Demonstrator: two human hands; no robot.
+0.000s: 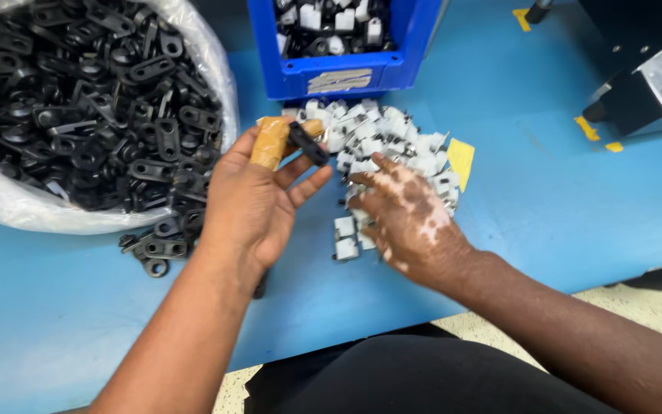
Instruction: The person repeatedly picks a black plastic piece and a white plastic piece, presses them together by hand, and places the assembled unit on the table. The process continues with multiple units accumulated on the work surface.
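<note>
One black clip point(309, 143) pinched at fingertips of left hand point(250, 203), held above blue surface point(545, 199); tan tape wraps fingertips. Right hand point(408, 218) rests on heap of white clips point(392, 149), fingers spread, nothing clamped between them so far as visible. Blue bin point(346, 69) behind heap holds mixed parts. Clear bag point(216, 77) of black clips at left, several spilled beside it. Risk: light pinch on black clip may slip, dropping part among spilled pieces; spread fingers may scatter white clips toward surface edge.

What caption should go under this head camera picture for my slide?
Left hand pinches a black plastic clip while right hand rests on a pile of small white clips on the blue table.
</note>
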